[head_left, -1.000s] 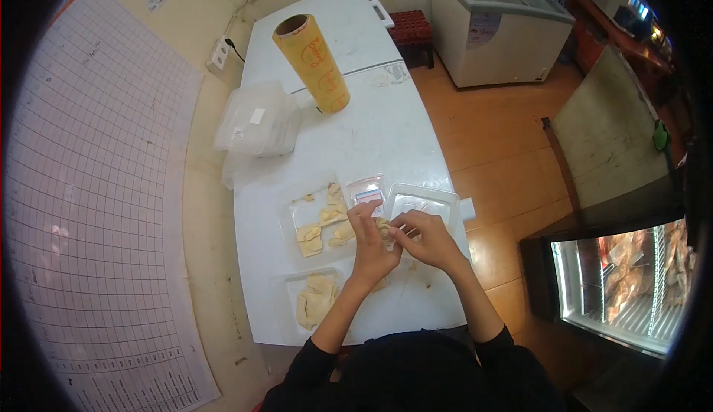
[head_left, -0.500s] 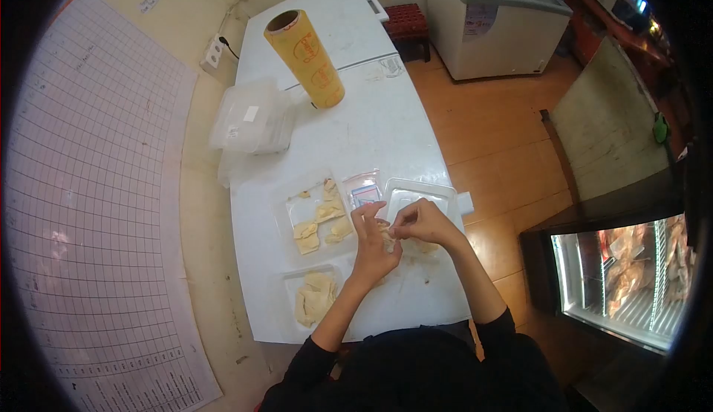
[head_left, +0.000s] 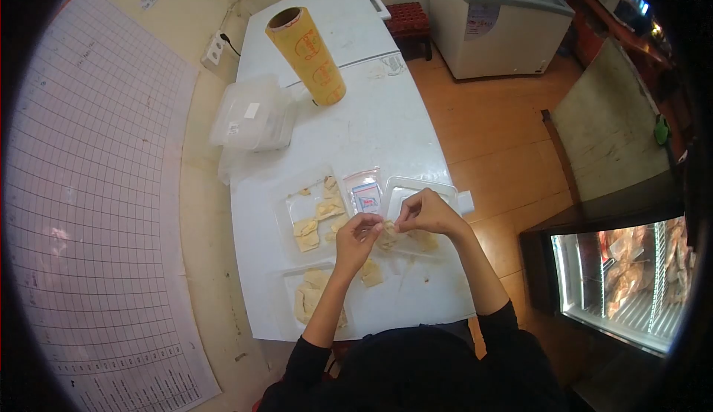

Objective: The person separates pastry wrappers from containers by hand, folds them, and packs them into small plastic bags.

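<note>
My left hand [head_left: 358,238] and my right hand [head_left: 429,213] meet over the near part of the white table, fingertips pinched. Between them hangs a small, crumpled, pale-yellow food piece [head_left: 387,237], its exact kind unclear. Below it, a flat pale-yellow piece [head_left: 370,272] lies on the table. Left of my left hand, a clear plastic tray [head_left: 284,226] holds several folded yellowish pieces [head_left: 330,207]. A nearer clear tray [head_left: 287,292], partly behind my left forearm, contains a larger folded piece [head_left: 307,295]. Under my right hand, another yellowish piece [head_left: 423,240] is partly covered.
A zip bag with a blue-edged label [head_left: 366,196] lies beyond my hands, beside a clear rectangular container [head_left: 399,184]. Farther back are stacked plastic boxes [head_left: 252,119] and an upright yellow wrap roll [head_left: 316,59]. A lit display fridge [head_left: 624,278] stands at the right.
My left hand has shifted slightly left and its raised fingers have closed into a pinch. My right hand has moved slightly up. The flat piece below is now uncovered.
</note>
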### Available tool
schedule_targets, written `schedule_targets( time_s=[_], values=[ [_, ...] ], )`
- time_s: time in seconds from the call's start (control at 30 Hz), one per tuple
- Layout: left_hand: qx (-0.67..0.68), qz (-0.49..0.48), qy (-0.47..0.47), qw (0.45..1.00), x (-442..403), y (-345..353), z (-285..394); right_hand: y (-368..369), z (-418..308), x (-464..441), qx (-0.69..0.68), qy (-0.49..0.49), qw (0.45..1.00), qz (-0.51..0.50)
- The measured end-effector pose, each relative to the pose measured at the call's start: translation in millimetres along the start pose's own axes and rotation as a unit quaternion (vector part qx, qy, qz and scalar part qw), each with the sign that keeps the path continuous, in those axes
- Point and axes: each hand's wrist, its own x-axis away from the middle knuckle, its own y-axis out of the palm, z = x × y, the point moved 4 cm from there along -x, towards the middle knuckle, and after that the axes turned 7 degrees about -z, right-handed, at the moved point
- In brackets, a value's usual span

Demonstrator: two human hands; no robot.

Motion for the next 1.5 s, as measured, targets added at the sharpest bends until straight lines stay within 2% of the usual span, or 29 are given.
schedule_targets(
  time_s=[0.17, 0.27, 0.33, 0.43, 0.53, 0.67, 0.73, 0.83, 1.07, 1.17, 1.23, 1.33, 1.4, 1.5],
  values=[
    [-0.010, 0.013, 0.023, 1.000, -3, -2, -1, 4, -11, 2, 0.030, -0.029, 0.999, -0.017],
    [-0.015, 0.018, 0.049, 0.999, -2, -2, 3, 9, -30, 9, 0.099, -0.038, 0.994, -0.029],
    [0.001, 0.034, 0.084, 0.996, -1, -2, 6, 13, -45, 13, 0.175, -0.093, 0.980, -0.015],
    [0.040, 0.059, 0.077, 0.995, 5, -1, 17, 20, -55, 14, 0.245, -0.137, 0.960, -0.007],
    [0.079, 0.067, 0.102, 0.989, 8, -4, 22, 24, -62, 13, 0.280, -0.162, 0.946, -0.017],
    [0.062, 0.069, 0.103, 0.990, 13, -10, 27, 30, -75, 15, 0.309, -0.173, 0.935, -0.026],
    [0.158, 0.070, 0.024, 0.985, 17, -9, 35, 28, -89, 21, 0.253, -0.224, 0.941, 0.001],
    [0.178, 0.065, 0.013, 0.982, 23, -6, 53, 33, -104, 27, 0.246, -0.270, 0.930, 0.045],
    [0.209, 0.082, 0.006, 0.974, 27, -2, 69, 32, -116, 27, 0.191, -0.242, 0.945, 0.112],
    [0.242, 0.057, 0.021, 0.968, 30, 0, 69, 28, -120, 30, 0.162, -0.249, 0.943, 0.147],
    [0.165, -0.057, 0.031, 0.984, 31, 9, 64, 21, -115, 30, 0.130, -0.237, 0.948, 0.168],
    [0.183, -0.075, 0.003, 0.980, 32, 15, 55, 9, -100, 30, 0.067, -0.177, 0.964, 0.188],
    [0.179, -0.070, -0.001, 0.981, 31, 17, 50, 3, -89, 32, 0.053, -0.176, 0.962, 0.200],
    [0.169, -0.067, -0.010, 0.983, 28, 21, 40, -3, -64, 34, 0.003, -0.111, 0.983, 0.148]
  ],
)
